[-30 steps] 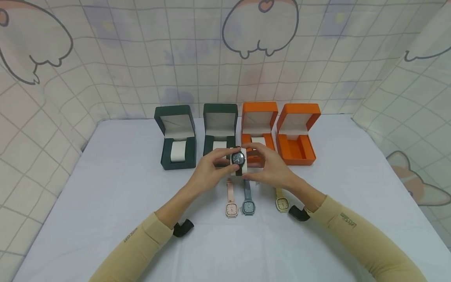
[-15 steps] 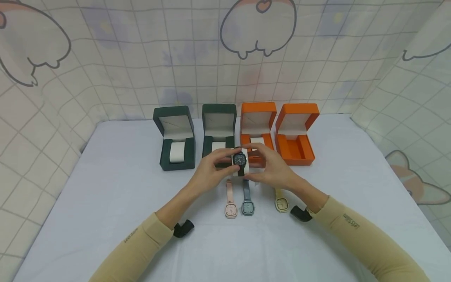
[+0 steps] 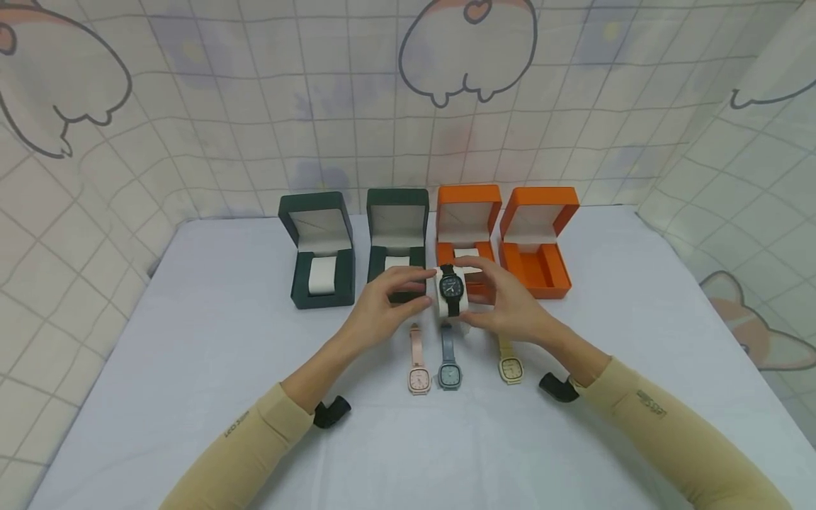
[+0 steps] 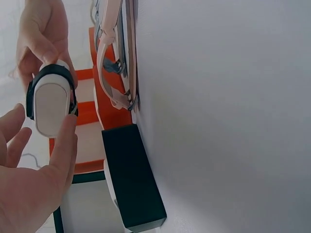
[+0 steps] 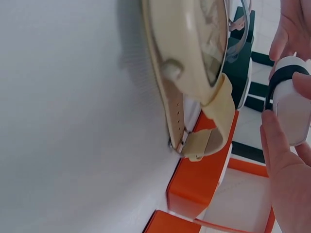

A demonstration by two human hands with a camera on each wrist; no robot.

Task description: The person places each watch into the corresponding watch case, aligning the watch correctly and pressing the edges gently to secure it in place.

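Observation:
My right hand (image 3: 510, 301) grips a white watch cushion (image 3: 440, 304) by its sides, with a black wristwatch (image 3: 452, 286) strapped round it, dial facing up. My left hand (image 3: 392, 301) is at the cushion's left side, thumb and fingers extended and parted; in the left wrist view a fingertip is close to the strap (image 4: 53, 70), and I cannot tell whether it touches. Below the hands lie a pink watch (image 3: 418, 379), a blue watch (image 3: 449, 375) and a yellow watch (image 3: 510, 368). Behind stands an orange box (image 3: 535, 273) with its lid up and no cushion visible inside.
Left of that box stand another orange box (image 3: 468, 202), a dark green box (image 3: 397, 205) and a second green box (image 3: 316, 205), all with raised lids and white cushions inside. A white cloth covers the table (image 3: 408, 453). A patterned curtain (image 3: 357, 106) hangs behind.
The right hand has moved slightly right with the cushion and black watch. The left fingers, earlier on the watch, have come off its face and stay nearly in place.

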